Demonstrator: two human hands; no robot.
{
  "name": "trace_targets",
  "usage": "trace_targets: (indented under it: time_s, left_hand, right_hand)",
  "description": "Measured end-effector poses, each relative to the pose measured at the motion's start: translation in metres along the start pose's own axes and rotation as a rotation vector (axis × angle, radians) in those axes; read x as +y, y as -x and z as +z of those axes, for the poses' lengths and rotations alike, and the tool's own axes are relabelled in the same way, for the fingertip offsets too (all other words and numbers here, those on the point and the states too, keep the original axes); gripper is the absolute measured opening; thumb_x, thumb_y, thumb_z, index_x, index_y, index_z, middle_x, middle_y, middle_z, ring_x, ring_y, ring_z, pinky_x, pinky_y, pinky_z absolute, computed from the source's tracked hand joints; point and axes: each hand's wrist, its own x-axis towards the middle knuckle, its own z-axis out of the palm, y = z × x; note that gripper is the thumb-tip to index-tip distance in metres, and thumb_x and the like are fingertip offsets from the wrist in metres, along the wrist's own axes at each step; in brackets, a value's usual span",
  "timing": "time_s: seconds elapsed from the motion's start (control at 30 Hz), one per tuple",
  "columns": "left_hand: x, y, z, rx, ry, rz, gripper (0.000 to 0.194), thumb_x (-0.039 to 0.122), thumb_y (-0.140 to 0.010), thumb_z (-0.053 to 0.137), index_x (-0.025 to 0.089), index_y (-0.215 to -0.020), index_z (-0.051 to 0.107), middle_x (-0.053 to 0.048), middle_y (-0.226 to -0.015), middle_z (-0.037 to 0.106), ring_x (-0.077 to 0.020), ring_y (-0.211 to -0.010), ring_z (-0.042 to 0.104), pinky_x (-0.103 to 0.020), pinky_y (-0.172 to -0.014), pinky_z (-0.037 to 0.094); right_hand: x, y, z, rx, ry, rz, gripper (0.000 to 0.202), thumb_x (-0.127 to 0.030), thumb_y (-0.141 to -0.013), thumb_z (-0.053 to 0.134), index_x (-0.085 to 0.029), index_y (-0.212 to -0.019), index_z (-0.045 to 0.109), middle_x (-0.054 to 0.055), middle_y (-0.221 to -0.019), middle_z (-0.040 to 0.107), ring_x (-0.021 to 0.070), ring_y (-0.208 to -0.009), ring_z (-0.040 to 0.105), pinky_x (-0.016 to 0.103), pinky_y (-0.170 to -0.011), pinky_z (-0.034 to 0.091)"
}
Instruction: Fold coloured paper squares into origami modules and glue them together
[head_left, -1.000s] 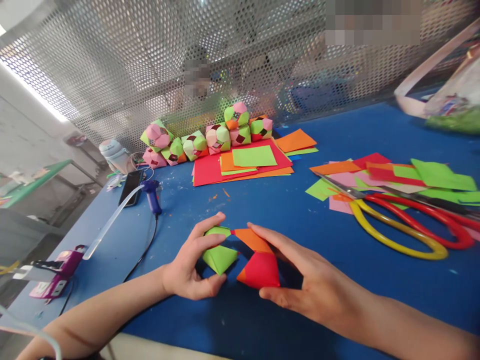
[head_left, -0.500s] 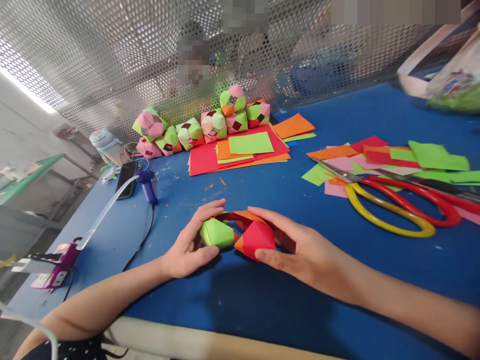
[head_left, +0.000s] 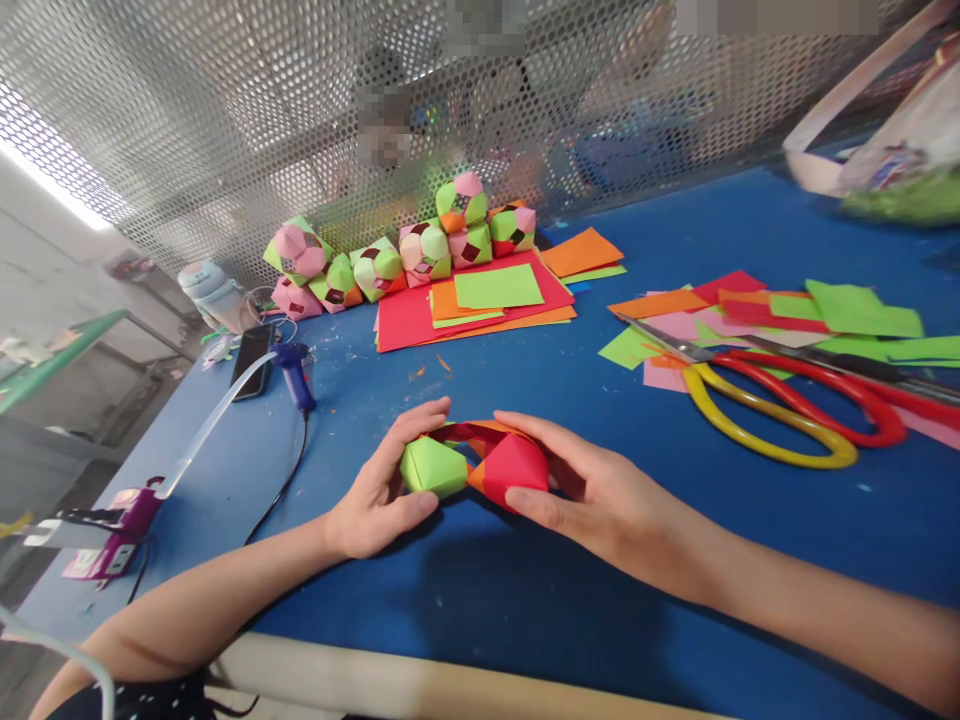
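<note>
Between my two hands is a folded paper piece (head_left: 517,465) of green, red and orange faceted units, held just above the blue table. My left hand (head_left: 382,490) grips its green end, thumb in front and fingers behind. Around the red end curls my right hand (head_left: 592,485), its thumb pressed on the near face. The units meet at an orange point in the middle, with a dark gap behind it. Parts of the far side are hidden by the fingers and the paper itself.
Finished paper balls (head_left: 401,260) line the back, behind stacked paper sheets (head_left: 499,290). Scissors (head_left: 772,410) lie on paper scraps (head_left: 862,310) at right. At left are a blue glue gun (head_left: 296,375), a phone (head_left: 253,360) and a purple power strip (head_left: 120,530). A perforated metal screen (head_left: 300,120) stands behind.
My right hand has tilted the red end slightly, bringing it closer to the green end. The left hand keeps its hold. The view has shifted a little.
</note>
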Motion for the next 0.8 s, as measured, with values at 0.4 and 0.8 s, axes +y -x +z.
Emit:
trace_targets:
  time_s: [0.4, 0.8]
  left_hand:
    - [0.006, 0.000, 0.001, -0.012, -0.017, -0.037, 0.057, 0.038, -0.086, 0.047, 0.023, -0.138, 0.030, -0.009, -0.149, 0.024, -0.0307, -0.136, 0.020, -0.048, -0.111, 0.018]
    - [0.007, 0.000, 0.010, 0.053, -0.042, -0.071, 0.060, 0.048, -0.089, 0.039, 0.025, -0.142, 0.022, -0.005, -0.151, 0.017, -0.0286, -0.138, 0.017, -0.046, -0.113, 0.015]
  right_hand:
    - [0.004, -0.002, 0.002, 0.032, 0.075, -0.026, 0.062, -0.053, -0.080, 0.053, -0.029, -0.134, 0.035, 0.003, -0.124, 0.057, 0.0226, -0.105, 0.058, 0.036, -0.085, 0.051]
    - [0.005, -0.002, 0.005, 0.024, 0.095, -0.015, 0.066, -0.057, -0.082, 0.049, -0.026, -0.138, 0.031, 0.006, -0.128, 0.053, 0.0242, -0.109, 0.056, 0.040, -0.091, 0.047]
